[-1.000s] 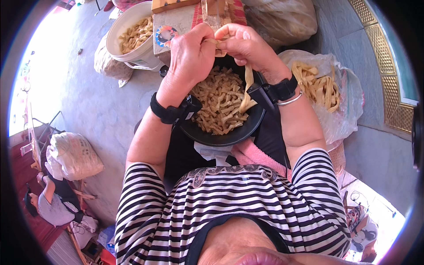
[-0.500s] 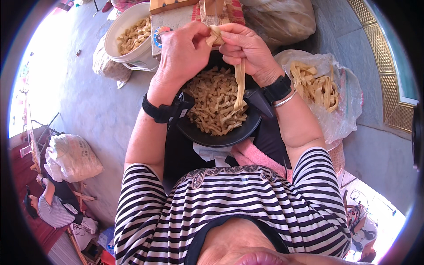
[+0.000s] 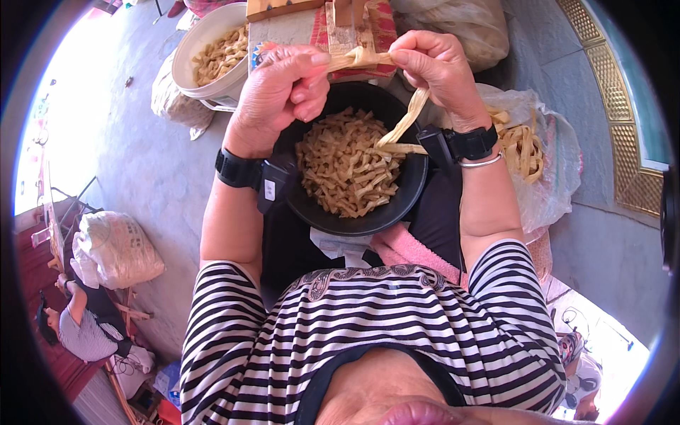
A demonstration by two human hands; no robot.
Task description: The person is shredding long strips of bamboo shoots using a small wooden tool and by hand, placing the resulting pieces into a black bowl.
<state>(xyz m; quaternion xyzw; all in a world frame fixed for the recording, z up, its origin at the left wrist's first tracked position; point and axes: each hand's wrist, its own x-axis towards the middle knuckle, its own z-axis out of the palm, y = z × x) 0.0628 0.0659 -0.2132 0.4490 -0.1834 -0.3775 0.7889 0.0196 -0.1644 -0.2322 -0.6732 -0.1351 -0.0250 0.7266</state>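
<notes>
Between my two hands a pale yellow strip, which looks like bean curd skin, stretches sideways with a loose knot in its middle. My left hand pinches its left end between thumb and finger, the other fingers curled. My right hand pinches it just right of the knot. From that hand a long tail hangs and folds over the right side of a black bowl. Short knotted pieces of the same stuff fill the bowl, below my hands and over my lap.
A white bucket with more pieces stands far left, beside a low table holding a wooden block. At right, long strips lie on a plastic bag. A large bag sits behind. Another person is at lower left.
My hands have moved apart, the right one to the right. The strip's knot, bunched at my fingertips before, is now drawn out between them. The tail has swung right.
</notes>
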